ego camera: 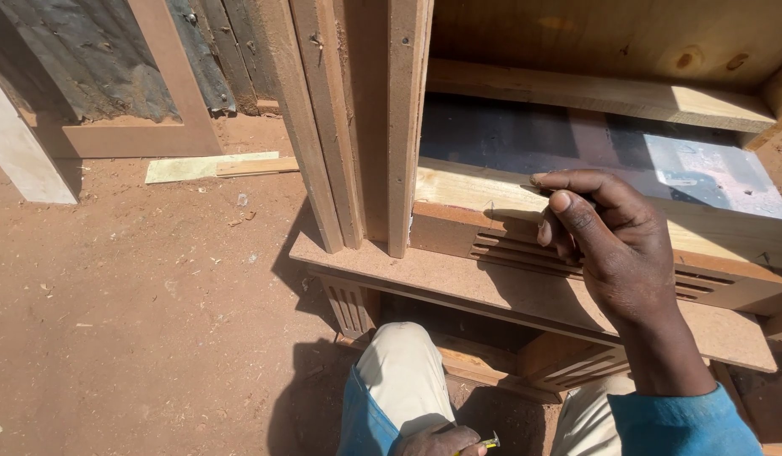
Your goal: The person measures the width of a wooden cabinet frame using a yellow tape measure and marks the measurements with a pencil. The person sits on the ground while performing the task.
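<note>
At the bottom edge of the frame, the left hand [437,441] is seen only in part, its fingers closed around a small yellow and metal object [490,441] whose kind cannot be made out; most of the hand is cut off by the frame. On either side of it, pale trouser knees [403,371] and blue sleeves [686,426] are shown, with the lower body left out of view.

Above them, the right hand [615,249] is laid against a pale wooden rail [467,190] of an unfinished wooden cabinet [526,291]. Its grip is pinched together on a thin dark object [543,187], possibly a pencil or nail, most of which is hidden by the fingers; only its tip is seen, touching the rail's top edge. Just below the rail, a brown fluted panel [492,245] is partly covered by the hand's shadow. A flat brown ledge [458,283] runs beneath it, and a fluted corner leg [348,308] is seen under that.

Upright timber posts [357,118] rise from the ledge and are cut off at the top. Behind the rail, a dusty grey sheet [577,148] inside the cabinet is hard to identify.

Farther off, red dirt ground [137,321] is strewn with chips, with a pale offcut plank [209,166] lying near a leaning brown board frame [167,93] and corrugated metal sheeting [78,51].
</note>
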